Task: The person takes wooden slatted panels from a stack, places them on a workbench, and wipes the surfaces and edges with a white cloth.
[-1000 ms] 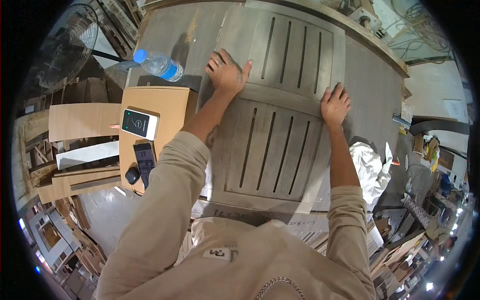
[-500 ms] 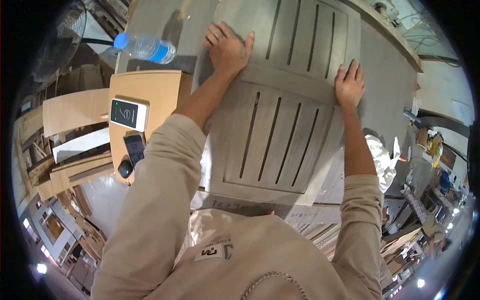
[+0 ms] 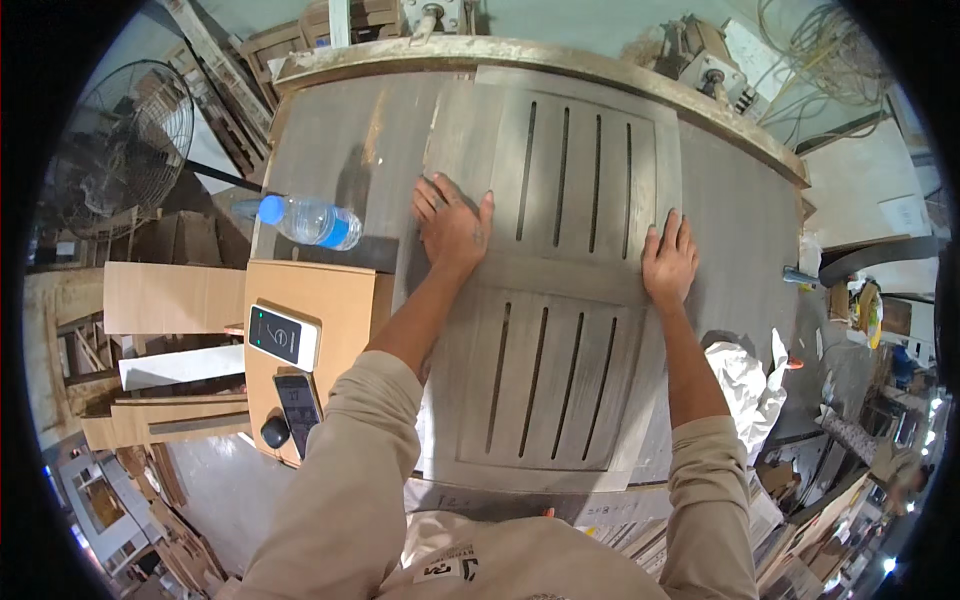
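A long grey wooden door panel [image 3: 573, 383] lies flat on a worktable, with two recessed fields, each cut by several narrow slots, and a plain rail between them. My left hand [image 3: 453, 228] rests on the panel's left edge with fingers spread and the thumb apart. Along the right edge, level with the rail, lies my right hand [image 3: 670, 268], its fingers stretched away from me. Neither hand holds anything. My sleeved forearms come up from below on both sides of the panel.
Left of the panel, a clear water bottle [image 3: 315, 222] lies on its side. Beside it, a cardboard box [image 3: 345, 290] carries a white power bank [image 3: 283, 336], a phone [image 3: 297, 408] and a small black object [image 3: 274, 432]. Crumpled white plastic [image 3: 742, 385] sits at right. A fan [image 3: 120, 150] stands far left.
The view has tilted up, so the table's far edge and the fan now show. Both hands stay at about the same places on the panel's edges.
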The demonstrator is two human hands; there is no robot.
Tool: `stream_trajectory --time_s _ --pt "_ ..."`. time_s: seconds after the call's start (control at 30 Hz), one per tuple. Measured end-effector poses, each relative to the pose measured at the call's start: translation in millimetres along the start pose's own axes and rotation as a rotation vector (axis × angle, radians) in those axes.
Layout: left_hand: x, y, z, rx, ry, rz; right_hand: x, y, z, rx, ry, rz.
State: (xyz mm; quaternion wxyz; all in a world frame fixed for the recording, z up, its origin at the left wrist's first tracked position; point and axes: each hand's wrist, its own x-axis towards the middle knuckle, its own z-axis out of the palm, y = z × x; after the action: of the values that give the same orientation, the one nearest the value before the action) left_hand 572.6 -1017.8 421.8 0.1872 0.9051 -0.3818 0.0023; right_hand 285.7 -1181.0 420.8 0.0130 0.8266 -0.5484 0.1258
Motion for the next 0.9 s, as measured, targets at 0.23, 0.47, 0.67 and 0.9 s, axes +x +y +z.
stream_trajectory --time_s 0.23,0.47,0.67,0.9 --pt "4.7 0.4 -5.1 0.064 -0.026 -0.012 3.0 -2.3 -2.0 0.006 -0.002 -0.005" --pt "5.0 8.5 -2.5 0.013 -0.068 -0.067 4.4 0.8 -2.2 -0.047 -0.009 0.002" --pt "4.5 -1.2 -0.3 0.072 -0.028 -0.038 3.6 -3.5 -0.5 -0.027 -0.003 0.001" --pt "0.8 -3.4 8.2 0.099 0.107 0.068 0.3 0.0 0.1 -0.016 -0.031 0.016"
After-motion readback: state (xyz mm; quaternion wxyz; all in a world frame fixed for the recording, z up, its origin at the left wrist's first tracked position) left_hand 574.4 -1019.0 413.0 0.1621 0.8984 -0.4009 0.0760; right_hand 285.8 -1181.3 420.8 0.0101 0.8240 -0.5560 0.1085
